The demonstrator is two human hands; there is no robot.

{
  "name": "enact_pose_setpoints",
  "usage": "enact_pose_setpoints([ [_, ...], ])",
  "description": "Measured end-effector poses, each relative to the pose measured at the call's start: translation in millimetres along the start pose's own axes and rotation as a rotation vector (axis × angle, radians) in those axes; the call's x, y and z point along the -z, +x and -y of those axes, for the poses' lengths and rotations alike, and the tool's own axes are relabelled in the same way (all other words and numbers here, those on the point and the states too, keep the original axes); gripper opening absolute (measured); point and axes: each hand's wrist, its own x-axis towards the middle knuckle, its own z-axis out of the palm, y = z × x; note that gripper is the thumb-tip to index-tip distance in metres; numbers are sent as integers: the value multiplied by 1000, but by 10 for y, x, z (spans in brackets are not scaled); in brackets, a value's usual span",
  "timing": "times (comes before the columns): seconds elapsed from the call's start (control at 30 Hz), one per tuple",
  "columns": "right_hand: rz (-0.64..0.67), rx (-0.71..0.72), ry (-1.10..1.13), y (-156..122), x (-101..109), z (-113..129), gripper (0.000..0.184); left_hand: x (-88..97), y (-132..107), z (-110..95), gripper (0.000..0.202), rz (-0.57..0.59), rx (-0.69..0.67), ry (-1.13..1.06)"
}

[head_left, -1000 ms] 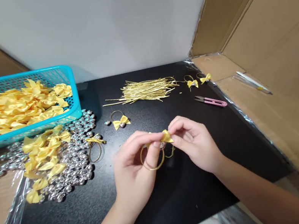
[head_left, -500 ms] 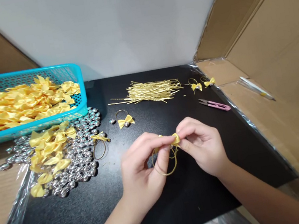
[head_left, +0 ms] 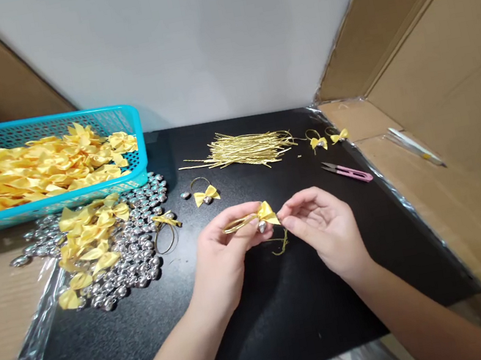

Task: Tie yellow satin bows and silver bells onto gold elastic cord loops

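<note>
A gold cord loop (head_left: pixel 235 225) with a yellow ribbon bow (head_left: pixel 267 212) and a silver bead (head_left: pixel 262 226) is pinched between the thumb and fingers of my left hand (head_left: pixel 223 251). My right hand (head_left: pixel 326 230) closes its thumb and forefinger at the bow's right tip; the other fingers curl loosely behind. Thin gold cord ends (head_left: pixel 282 243) show below the bow, between my hands. Left of my hands lies another cord ring with a bow (head_left: pixel 165 220), and a similar finished piece (head_left: pixel 207 196) sits behind them.
A blue basket (head_left: pixel 140 138) of yellow bows stands at left. Silver beads (head_left: pixel 143 262) and loose bows (head_left: pixel 87 238) lie before it. Gold cords (head_left: pixel 248 147) are piled at the back. Pink thread snips (head_left: pixel 347 172) and two bow pieces (head_left: pixel 318 142) lie right, near a clear-wrapped item (head_left: pixel 416 147).
The cord loop has turned from hanging downward to pointing left, and the bow and bead now face me. My right fingers have shifted to the bow's tip. The view has moved slightly.
</note>
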Motion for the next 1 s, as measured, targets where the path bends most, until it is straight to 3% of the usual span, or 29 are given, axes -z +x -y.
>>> enact_pose_setpoints([
  [0.17,11,-52,3,13,5,4,17,-4,12,2,11,-1,-13,3],
  [0.37,32,-9,-11,15,-4,26,18,9,12,22,12,12,-51,80],
  [0.7,67,22,-20,19,3,39,19,8,14,32,19,85,51,13],
  [0.9,85,-63,-46,38,20,22,23,19,17,34,19,82,21,54],
  [1.0,187,-151,-26,39,29,9,23,23,39,18,20,17,-16,45],
])
